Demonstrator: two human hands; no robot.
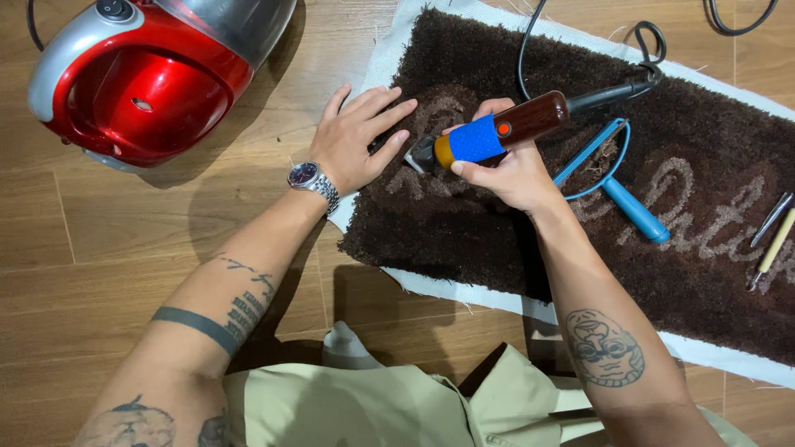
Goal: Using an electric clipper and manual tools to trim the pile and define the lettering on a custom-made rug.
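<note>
Right hand (515, 170) grips brown clipper (497, 132) (blue-taped) on rug (464, 223).

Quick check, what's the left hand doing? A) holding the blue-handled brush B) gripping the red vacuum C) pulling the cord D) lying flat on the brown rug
D: the left hand lies open, palm down on the brown rug, beside the electric clipper held in the right hand.

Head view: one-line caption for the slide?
Right hand runs corded clippers over brown tufted rug; left hand flat beside.
</note>
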